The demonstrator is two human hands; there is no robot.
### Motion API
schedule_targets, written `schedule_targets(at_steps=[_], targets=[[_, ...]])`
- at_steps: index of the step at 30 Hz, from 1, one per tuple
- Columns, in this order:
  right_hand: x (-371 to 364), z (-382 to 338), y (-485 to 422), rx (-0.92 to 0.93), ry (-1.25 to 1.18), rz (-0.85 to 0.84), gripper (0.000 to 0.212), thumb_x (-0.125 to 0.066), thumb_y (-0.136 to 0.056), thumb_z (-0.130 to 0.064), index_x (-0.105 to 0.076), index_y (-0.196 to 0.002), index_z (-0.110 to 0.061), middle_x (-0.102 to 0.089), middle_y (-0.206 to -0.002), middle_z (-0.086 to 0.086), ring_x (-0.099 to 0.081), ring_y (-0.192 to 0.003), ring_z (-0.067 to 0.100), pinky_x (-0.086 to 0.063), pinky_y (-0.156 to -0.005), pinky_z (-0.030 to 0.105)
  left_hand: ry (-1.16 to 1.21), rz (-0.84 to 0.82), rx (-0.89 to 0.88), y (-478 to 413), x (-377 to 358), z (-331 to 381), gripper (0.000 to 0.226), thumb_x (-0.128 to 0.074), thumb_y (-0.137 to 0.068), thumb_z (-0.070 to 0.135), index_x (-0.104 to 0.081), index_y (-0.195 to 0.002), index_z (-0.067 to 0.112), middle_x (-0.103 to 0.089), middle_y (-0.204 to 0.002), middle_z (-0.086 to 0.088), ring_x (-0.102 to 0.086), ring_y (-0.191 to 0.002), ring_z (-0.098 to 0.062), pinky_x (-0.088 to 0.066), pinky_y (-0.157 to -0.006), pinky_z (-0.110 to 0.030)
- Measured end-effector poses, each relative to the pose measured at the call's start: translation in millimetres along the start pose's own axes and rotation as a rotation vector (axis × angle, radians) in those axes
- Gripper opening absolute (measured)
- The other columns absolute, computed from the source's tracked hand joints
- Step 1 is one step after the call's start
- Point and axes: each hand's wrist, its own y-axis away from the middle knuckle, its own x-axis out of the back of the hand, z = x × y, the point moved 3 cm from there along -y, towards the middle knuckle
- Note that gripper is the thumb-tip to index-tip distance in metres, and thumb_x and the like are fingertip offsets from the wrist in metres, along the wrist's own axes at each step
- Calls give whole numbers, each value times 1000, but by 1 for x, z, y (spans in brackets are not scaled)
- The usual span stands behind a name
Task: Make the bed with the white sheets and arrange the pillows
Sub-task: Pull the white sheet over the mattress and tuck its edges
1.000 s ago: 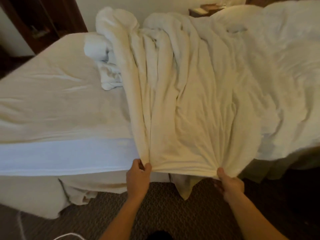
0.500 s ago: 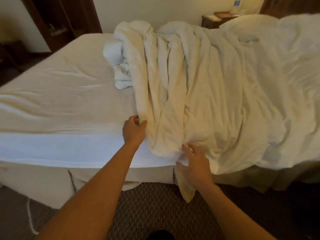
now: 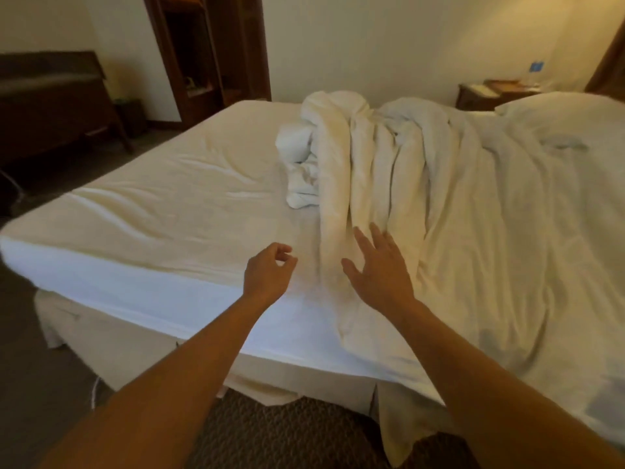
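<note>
A white sheet (image 3: 473,231) lies bunched in long folds over the right half of the bed, its near corner hanging past the mattress edge. The left half shows the bare fitted mattress cover (image 3: 162,211). A small rolled white cloth (image 3: 297,170) sits beside the bunched folds. A white pillow (image 3: 568,110) rests at the far right. My left hand (image 3: 269,272) hovers over the mattress just left of the folds, fingers loosely curled and holding nothing. My right hand (image 3: 378,269) is spread flat over the sheet's nearest fold.
A dark wooden wardrobe (image 3: 206,52) stands against the far wall. At the far right is a wooden nightstand (image 3: 487,93) with papers. A dark bench or desk (image 3: 50,103) is at the left. Patterned carpet (image 3: 277,434) lies under me.
Both hands let go of the sheet's edge they were pulling at the bed's side and moved up over the mattress. The view lifted and shows more of the room.
</note>
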Motion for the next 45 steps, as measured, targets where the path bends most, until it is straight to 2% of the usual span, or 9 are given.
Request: schedule_targets(at_steps=[13, 16, 19, 25, 28, 31, 36, 40, 45], targets=[[-56, 40, -142, -184, -43, -522, 77, -28, -96, -75, 4, -159, -45, 0, -171, -1, -12, -153, 41, -14, -122, 55, 306, -208, 387, -195, -63, 80, 20, -44, -105, 32, -60, -94, 26, -69, -112, -7, -68, -100, -28, -56, -94, -49], [-51, 34, -156, -251, -62, -529, 75, -28, -96, -74, -7, -160, -43, -10, -170, 2, -20, -151, 38, -19, -122, 55, 628, -312, 711, -213, -66, 85, 21, -48, -107, 26, -62, -98, 13, -66, -89, -7, -65, -71, -19, -59, -67, -36], [-34, 14, -172, -243, -109, -547, 77, -10, -94, -73, -22, -160, -35, -23, -166, 7, -28, -148, 37, -27, -119, 55, 652, -588, 776, -226, -59, 87, 15, -49, -104, 14, -60, -94, 10, -56, -66, -4, -47, -49, -12, -31, -36, -21], [-42, -26, -186, -400, -40, -267, 78, -8, -83, -77, -52, -130, -33, -59, -130, 2, -58, -119, 32, -48, -99, 48, 466, -724, 571, -258, -57, 78, 18, -68, -94, 26, -67, -107, 14, -57, -86, -6, -44, -60, -12, -31, -49, -24], [-56, -50, -164, -538, -124, 6, 102, 2, -74, -95, -21, -155, -37, -31, -162, 1, -35, -146, 25, -29, -120, 48, 553, -672, 456, -262, -49, 73, 31, -79, -87, 32, -71, -113, 18, -69, -100, -4, -59, -77, -16, -45, -62, -27], [-65, -75, -127, -328, 66, 204, 96, -38, -84, -86, -22, -157, -26, -24, -166, 8, -29, -149, 29, -28, -122, 51, 546, -575, 331, -259, -36, 71, 38, -83, -83, 32, -69, -114, 14, -73, -104, -3, -65, -88, -19, -51, -68, -31], [-95, -82, -60, -158, 360, 276, 65, -64, -81, -15, -42, -141, -22, -44, -150, 19, -51, -133, 42, -45, -106, 61, 322, -220, -45, -235, 9, 60, 36, -76, -85, 23, -53, -113, 26, -58, -82, 3, -59, -75, -13, -51, -72, -34], [-98, -87, -8, -129, 357, 195, 55, -64, -91, -8, -49, -143, -19, -57, -143, 12, -58, -127, 38, -52, -99, 52, 157, -121, -287, -199, 57, 34, 24, -65, -93, 16, -64, -115, 26, -53, -77, 5, -52, -70, -12, -45, -70, -31], [-86, -120, 31, -138, 295, 40, 65, -39, -98, -4, -30, -159, -27, -28, -166, 4, -28, -150, 39, -30, -117, 55, -28, -56, -325, -146, 112, -24, 32, -63, -94, 16, -69, -124, 25, -71, -110, -11, -65, -101, -30, -50, -84, -36]])
